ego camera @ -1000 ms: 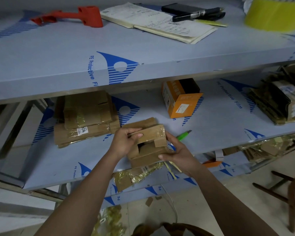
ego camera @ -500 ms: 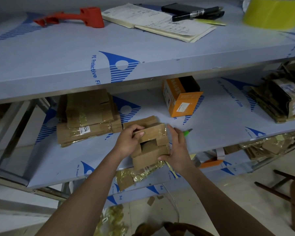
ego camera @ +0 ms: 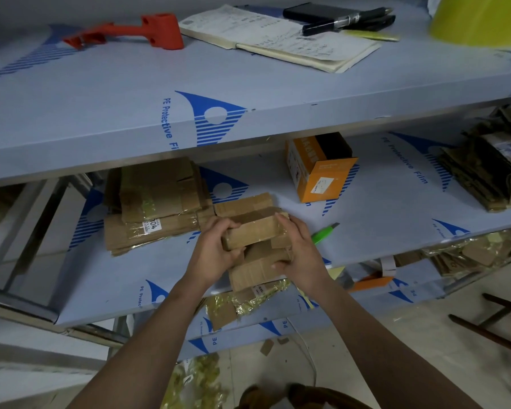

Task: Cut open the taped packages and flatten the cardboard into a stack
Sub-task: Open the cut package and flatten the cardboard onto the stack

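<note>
Left hand [ego camera: 216, 250]: gripping left end of the taped cardboard box [ego camera: 255, 234], fingers curling over its top edge.
Right hand [ego camera: 300, 252]: clasping the box's right end.
Box: sitting near middle shelf [ego camera: 390, 219] front edge.
Flattened stack [ego camera: 157, 208]: lying at 10 o'clock.
Green cutter [ego camera: 323, 234]: lying at 3 o'clock, bare shelf beyond.

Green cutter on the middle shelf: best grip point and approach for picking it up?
Grip the green cutter on its green handle, pinching across its narrow width from above. It lies flat on the middle shelf with the dark tip pointing up-right. The right hand covers its lower end, so only the upper handle is clear to take.
</note>
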Available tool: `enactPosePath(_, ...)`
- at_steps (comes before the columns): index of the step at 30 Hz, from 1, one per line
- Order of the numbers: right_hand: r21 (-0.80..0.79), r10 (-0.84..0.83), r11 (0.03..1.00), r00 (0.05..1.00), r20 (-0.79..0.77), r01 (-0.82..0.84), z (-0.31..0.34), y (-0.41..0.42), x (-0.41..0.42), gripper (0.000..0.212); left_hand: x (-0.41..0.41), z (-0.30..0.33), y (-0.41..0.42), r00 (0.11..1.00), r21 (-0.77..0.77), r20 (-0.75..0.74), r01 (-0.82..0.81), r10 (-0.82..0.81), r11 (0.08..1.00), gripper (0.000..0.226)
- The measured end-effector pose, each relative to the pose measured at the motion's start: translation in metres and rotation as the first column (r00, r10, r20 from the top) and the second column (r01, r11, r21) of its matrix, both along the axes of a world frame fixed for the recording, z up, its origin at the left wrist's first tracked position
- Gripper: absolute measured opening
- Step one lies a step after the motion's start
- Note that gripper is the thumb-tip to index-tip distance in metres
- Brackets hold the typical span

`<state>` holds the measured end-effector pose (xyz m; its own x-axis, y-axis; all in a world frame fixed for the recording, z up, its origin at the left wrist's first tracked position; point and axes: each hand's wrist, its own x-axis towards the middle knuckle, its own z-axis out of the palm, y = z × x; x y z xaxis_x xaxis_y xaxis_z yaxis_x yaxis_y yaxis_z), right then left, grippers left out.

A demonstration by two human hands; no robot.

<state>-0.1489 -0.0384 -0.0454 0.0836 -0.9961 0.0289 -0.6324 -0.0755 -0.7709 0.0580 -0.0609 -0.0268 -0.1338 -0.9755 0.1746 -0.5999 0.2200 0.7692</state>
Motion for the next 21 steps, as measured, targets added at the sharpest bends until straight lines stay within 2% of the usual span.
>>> enactPosePath(4,-0.005,-0.032,0.999,0.999,-0.011,0.031,-0.003,-0.002,0.005,0.107,0.005,-0.001,-0.002,0.999,-0.005,-0.039,0.015,-0.015,1.0,0.049)
enactPosePath(10,0.016,-0.126,0.992,0.99,0.063,0.125,-0.003,0.002,0.011,0.121,0.005,0.005,-0.003,0.993,0.033,-0.111,0.036,-0.032,0.999,0.049)
enactPosePath(15,0.014,-0.138,0.99,0.987,0.079,0.137,-0.002,0.003,0.009,0.12,0.008,0.008,-0.005,0.994,0.08,-0.106,0.039,-0.031,0.996,0.04)
enactPosePath(18,0.016,-0.193,0.981,0.972,0.135,0.192,-0.003,0.001,0.01,0.128,0.011,0.012,-0.006,0.996,0.108,-0.094,0.018,-0.008,0.994,0.023)
enactPosePath(21,0.023,-0.213,0.977,0.971,0.105,0.212,-0.002,0.0,0.012,0.121,0.011,0.015,-0.006,0.977,0.192,-0.199,-0.034,0.072,0.981,0.016)
